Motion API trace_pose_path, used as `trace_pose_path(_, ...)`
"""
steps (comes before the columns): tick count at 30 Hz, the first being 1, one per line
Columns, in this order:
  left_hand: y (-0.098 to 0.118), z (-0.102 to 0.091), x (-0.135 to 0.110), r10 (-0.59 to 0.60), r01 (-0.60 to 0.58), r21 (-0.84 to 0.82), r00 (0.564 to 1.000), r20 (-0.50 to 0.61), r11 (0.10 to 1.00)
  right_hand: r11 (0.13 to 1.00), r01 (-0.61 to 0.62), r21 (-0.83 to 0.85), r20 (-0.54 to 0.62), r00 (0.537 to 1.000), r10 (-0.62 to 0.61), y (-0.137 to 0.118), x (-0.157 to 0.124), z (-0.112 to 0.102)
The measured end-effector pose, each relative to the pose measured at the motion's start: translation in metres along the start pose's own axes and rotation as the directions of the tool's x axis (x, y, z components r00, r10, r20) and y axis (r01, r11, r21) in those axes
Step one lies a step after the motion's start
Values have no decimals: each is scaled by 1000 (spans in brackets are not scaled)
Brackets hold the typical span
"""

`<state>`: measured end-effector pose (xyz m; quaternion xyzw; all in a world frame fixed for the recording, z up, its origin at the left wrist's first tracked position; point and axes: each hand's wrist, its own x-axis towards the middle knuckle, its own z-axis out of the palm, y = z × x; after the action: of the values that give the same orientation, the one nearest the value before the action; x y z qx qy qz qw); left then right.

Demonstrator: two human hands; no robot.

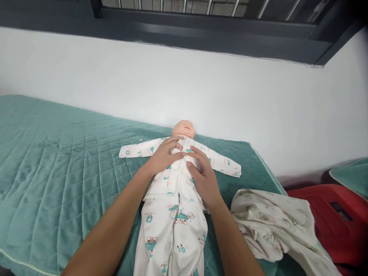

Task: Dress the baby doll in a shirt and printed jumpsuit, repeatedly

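Note:
A baby doll [184,128] lies on its back, its bald head towards the wall. It wears a white long-sleeved baby shirt [168,178] with teal prints and a buttoned front; both sleeves spread sideways. Matching baby trousers [179,226] cover the lower body. My left hand [168,154] is on the chest, bent fingers and thumb at the shirt's front edge. Opposite it, my right hand [203,174] has index finger and thumb on the same front edge, close to my left thumb. Below them a button shows. The fabric under my fingertips is partly hidden.
A quilted green cover [71,168] lies under the doll. At the right is a crumpled pale printed cloth [273,222], beside a red plastic object [333,222]. Behind stands a white wall [143,80] beneath a dark window frame [201,36] with bars.

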<state>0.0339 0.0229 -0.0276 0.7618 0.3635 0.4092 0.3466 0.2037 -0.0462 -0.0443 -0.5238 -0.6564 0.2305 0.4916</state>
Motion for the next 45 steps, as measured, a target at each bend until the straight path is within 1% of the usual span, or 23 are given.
trace_pose_path(3,-2,3,-2,10,-11,-38,999,-38,999,999,-12,39,-14,1000,12,0,-1,0)
trace_pose_path(6,-5,2,-4,-29,19,-122,996,-82,992,998,-21,61,-9,1000,22,0,-2,0)
trace_pose_path(9,-6,-4,-6,-63,51,-148,995,-76,988,995,-24,94,22,1000,22,2,-2,-2)
trace_pose_path(11,-5,-11,-8,-35,33,-119,999,-8,992,994,-27,109,60,998,21,4,-2,-4)
trace_pose_path(13,-1,-17,-11,-6,13,-76,995,101,997,994,-24,110,91,996,14,6,-2,-6)
trace_pose_path(17,4,-27,-16,26,-19,-29,958,287,999,998,8,62,116,993,-15,8,-3,-8)
trace_pose_path(19,4,-31,-16,50,-38,-41,936,350,998,999,23,35,113,993,-26,8,-3,-8)
trace_pose_path(22,2,-33,-16,63,-40,-66,915,398,997,999,33,15,103,994,-34,8,-3,-7)
trace_pose_path(27,-1,-33,-16,85,-56,-82,909,408,995,998,54,-17,98,994,-52,9,-3,-6)
trace_pose_path(33,0,-29,-16,95,-112,24,923,373,993,985,146,-93,69,988,-140,8,-4,-3)
trace_pose_path(36,1,-25,-16,118,-139,40,936,332,989,972,195,-133,91,979,-184,3,-4,-3)
trace_pose_path(40,2,-23,-16,118,-129,15,940,321,992,945,260,-196,135,962,-236,-4,-4,-3)
trace_pose_path(43,1,-23,-15,99,-108,12,944,314,994,926,305,-222,131,951,-282,-7,-4,-3)
trace_pose_path(45,0,-23,-14,87,-95,12,948,305,995,926,311,-213,123,949,-291,-8,-4,-3)
